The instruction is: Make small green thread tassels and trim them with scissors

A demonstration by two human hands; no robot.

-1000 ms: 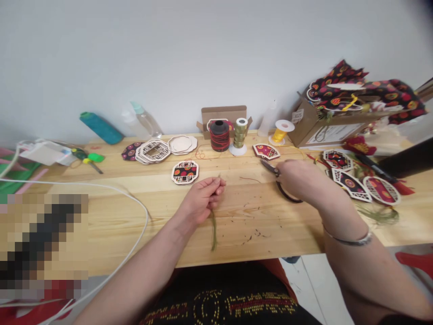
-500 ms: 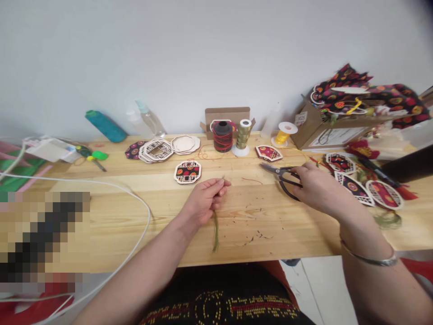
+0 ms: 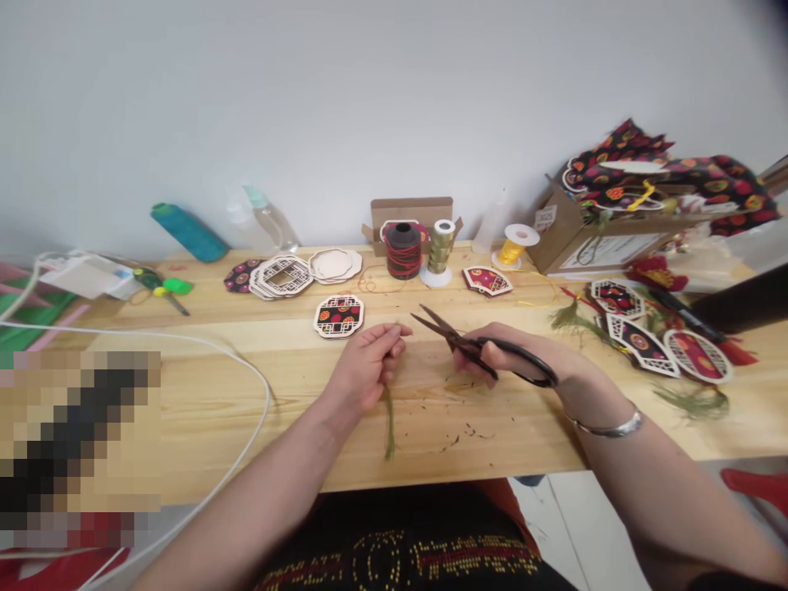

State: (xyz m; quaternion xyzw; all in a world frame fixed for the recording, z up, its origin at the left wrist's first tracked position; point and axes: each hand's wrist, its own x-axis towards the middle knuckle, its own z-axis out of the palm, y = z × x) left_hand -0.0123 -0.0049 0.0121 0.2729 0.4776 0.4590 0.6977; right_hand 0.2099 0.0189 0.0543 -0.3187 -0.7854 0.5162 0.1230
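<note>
My left hand [image 3: 368,366] rests on the wooden table [image 3: 203,402] and pinches a thin green tassel [image 3: 389,423]. Short thread ends stick up past its fingertips, and the tail hangs toward the table's front edge. My right hand [image 3: 510,361] holds black scissors [image 3: 459,341] just to the right. Their blades are slightly apart and point up-left at the left fingertips. A silver bangle [image 3: 607,427] circles my right wrist.
Behind the hands lie a patterned wooden ornament [image 3: 338,315], a stack of wooden frames [image 3: 283,275], thread spools [image 3: 404,249] and a fan-shaped piece [image 3: 486,280]. More ornaments [image 3: 640,341] and a cardboard box [image 3: 591,234] sit at right. A white cable [image 3: 246,369] loops at left.
My right hand picked the scissors up from the right side of the table and carried them left to the left hand. The left hand stayed put with the tassel.
</note>
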